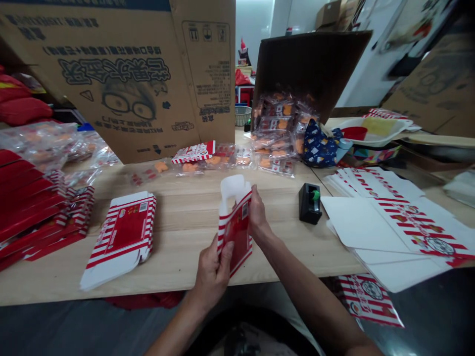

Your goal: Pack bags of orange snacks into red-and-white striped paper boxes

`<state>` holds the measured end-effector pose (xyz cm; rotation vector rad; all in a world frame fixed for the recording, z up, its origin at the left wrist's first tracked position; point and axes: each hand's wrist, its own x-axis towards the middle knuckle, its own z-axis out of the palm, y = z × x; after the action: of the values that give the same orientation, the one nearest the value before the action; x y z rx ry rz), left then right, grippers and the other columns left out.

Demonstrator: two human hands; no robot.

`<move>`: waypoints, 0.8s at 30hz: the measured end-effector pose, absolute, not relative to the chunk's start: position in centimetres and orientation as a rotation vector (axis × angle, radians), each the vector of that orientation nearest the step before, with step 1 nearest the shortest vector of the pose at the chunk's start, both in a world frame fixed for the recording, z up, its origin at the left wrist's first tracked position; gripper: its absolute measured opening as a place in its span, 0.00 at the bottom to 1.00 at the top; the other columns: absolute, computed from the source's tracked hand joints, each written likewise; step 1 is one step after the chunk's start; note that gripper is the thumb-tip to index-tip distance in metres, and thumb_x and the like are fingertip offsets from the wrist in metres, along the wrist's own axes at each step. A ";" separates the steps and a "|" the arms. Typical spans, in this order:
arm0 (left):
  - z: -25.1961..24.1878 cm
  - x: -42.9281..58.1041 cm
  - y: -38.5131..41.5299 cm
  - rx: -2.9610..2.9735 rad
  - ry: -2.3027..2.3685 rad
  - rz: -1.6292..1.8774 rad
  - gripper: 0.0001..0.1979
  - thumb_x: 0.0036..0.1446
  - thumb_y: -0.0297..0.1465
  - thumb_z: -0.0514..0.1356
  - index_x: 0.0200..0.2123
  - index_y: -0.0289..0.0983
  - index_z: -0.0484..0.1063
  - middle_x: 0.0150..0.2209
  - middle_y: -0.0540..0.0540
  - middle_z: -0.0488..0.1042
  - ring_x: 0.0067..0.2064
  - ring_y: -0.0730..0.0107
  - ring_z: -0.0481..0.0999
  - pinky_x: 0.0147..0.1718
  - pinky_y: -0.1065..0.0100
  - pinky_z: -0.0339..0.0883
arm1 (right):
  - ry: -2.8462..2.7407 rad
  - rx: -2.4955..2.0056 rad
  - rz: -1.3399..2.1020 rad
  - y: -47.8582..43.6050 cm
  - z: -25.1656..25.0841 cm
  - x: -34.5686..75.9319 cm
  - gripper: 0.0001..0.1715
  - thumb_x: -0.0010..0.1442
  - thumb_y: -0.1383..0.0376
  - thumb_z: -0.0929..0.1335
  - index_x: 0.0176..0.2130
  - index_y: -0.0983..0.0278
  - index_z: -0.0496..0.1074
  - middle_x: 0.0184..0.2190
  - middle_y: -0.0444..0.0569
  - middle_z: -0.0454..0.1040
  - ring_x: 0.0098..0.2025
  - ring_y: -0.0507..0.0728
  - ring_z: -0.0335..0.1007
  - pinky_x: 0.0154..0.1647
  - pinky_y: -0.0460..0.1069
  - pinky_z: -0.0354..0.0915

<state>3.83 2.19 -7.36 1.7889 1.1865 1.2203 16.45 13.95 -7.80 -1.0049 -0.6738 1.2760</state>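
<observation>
Red-and-white striped carton (237,235) up off the desk (185,217) right now, held upright between both hands, with a white flap (232,188) sticking out at the top. The left hand (211,279) is low on it, fingers (224,262) closed around the lower side. The right hand (260,215) takes the upper edge, fingers (256,202) gripping the board from the far side.

Just left of them, a folded carton in the same print (120,237) lies on the desk, and further left there's a pile of red flattened cartons (25,202) beside clear bags of orange snacks (40,143). Straight ahead, more snack bags (274,133) spill from a tipped cardboard box (308,69), right against a navy patterned cloth (319,146). Over on the right, a black tape dispenser (309,202) sits near a stack of flat printed sheets (404,227), and one more striped sheet (367,299) shows below the desk edge.
</observation>
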 end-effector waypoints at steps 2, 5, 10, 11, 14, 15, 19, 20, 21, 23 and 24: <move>-7.7 3.8 2.8 1.707 1.274 1.288 0.13 0.69 0.38 0.53 0.50 0.40 0.69 0.37 0.46 0.78 0.34 0.67 0.77 0.36 0.68 0.72 | -0.558 -0.977 1.258 14.7 -7.4 16.4 0.31 0.58 0.37 0.64 0.26 0.60 0.67 0.18 0.40 0.70 0.21 0.53 0.65 0.22 0.47 0.62; -8.6 3.4 4.3 1.737 1.558 1.448 0.10 0.66 0.40 0.55 0.43 0.40 0.68 0.37 0.44 0.77 0.36 0.64 0.78 0.36 0.67 0.71 | -0.481 -0.941 1.160 15.7 -6.6 16.5 0.26 0.57 0.41 0.67 0.26 0.60 0.66 0.19 0.38 0.70 0.21 0.52 0.64 0.23 0.47 0.61; -10.0 2.5 5.7 1.850 1.673 1.417 0.12 0.67 0.38 0.51 0.32 0.41 0.67 0.22 0.50 0.71 0.23 0.68 0.72 0.26 0.69 0.63 | -0.643 -1.029 1.168 15.8 -6.8 17.0 0.27 0.59 0.41 0.65 0.24 0.58 0.63 0.16 0.39 0.67 0.19 0.52 0.59 0.21 0.47 0.58; -10.4 2.4 5.6 1.837 1.649 1.405 0.13 0.68 0.38 0.50 0.31 0.41 0.68 0.21 0.50 0.71 0.22 0.68 0.72 0.25 0.69 0.63 | -0.701 -1.079 1.146 15.6 -7.1 17.2 0.28 0.61 0.41 0.63 0.23 0.58 0.62 0.16 0.39 0.65 0.19 0.52 0.58 0.21 0.48 0.57; -11.9 2.5 4.7 1.748 1.586 1.356 0.16 0.69 0.38 0.49 0.33 0.40 0.71 0.24 0.48 0.75 0.25 0.67 0.74 0.27 0.68 0.65 | -0.841 -1.247 1.016 14.6 -8.4 17.8 0.28 0.65 0.44 0.59 0.22 0.58 0.60 0.16 0.41 0.65 0.21 0.54 0.59 0.23 0.48 0.57; -12.5 2.7 4.4 1.692 1.581 1.330 0.16 0.70 0.39 0.48 0.35 0.40 0.71 0.27 0.46 0.77 0.27 0.66 0.76 0.29 0.68 0.66 | -0.868 -1.290 0.980 14.2 -8.8 18.0 0.26 0.66 0.46 0.59 0.23 0.58 0.61 0.18 0.42 0.67 0.23 0.54 0.61 0.25 0.48 0.58; -14.0 3.1 4.2 1.452 1.562 1.195 0.18 0.70 0.42 0.48 0.55 0.38 0.65 0.44 0.41 0.81 0.41 0.62 0.80 0.40 0.64 0.73 | -0.965 -1.377 0.860 12.5 -10.5 18.4 0.16 0.64 0.54 0.63 0.45 0.59 0.70 0.28 0.42 0.72 0.31 0.56 0.67 0.33 0.49 0.60; -14.1 3.1 4.5 1.430 1.525 1.177 0.21 0.70 0.42 0.49 0.59 0.38 0.61 0.50 0.39 0.79 0.46 0.61 0.80 0.44 0.63 0.73 | -1.028 -1.402 0.822 12.0 -10.9 18.4 0.18 0.65 0.55 0.62 0.51 0.60 0.68 0.29 0.42 0.72 0.31 0.56 0.67 0.35 0.49 0.60; -14.0 3.0 4.9 1.422 1.495 1.180 0.23 0.70 0.41 0.50 0.63 0.38 0.57 0.55 0.38 0.76 0.52 0.61 0.78 0.50 0.61 0.72 | -1.102 -1.420 0.796 11.5 -11.4 18.3 0.20 0.66 0.56 0.61 0.54 0.60 0.67 0.30 0.42 0.71 0.31 0.57 0.68 0.35 0.49 0.60; -13.6 2.6 6.0 1.428 1.489 1.234 0.27 0.69 0.40 0.51 0.67 0.38 0.52 0.65 0.37 0.67 0.63 0.61 0.70 0.60 0.60 0.65 | -1.245 -1.424 0.801 10.6 -12.1 18.2 0.21 0.67 0.57 0.59 0.55 0.61 0.67 0.32 0.44 0.72 0.33 0.57 0.69 0.37 0.50 0.61; -13.3 2.4 6.5 1.432 1.510 1.258 0.27 0.69 0.39 0.51 0.67 0.38 0.53 0.68 0.37 0.63 0.66 0.61 0.66 0.64 0.60 0.61 | -1.288 -1.413 0.826 10.3 -12.4 18.2 0.21 0.67 0.56 0.59 0.55 0.61 0.68 0.34 0.44 0.73 0.34 0.57 0.69 0.38 0.50 0.62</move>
<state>2.35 6.54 -13.32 1.4319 1.5101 1.2580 18.23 10.26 -12.41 -1.4134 -1.2877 0.8262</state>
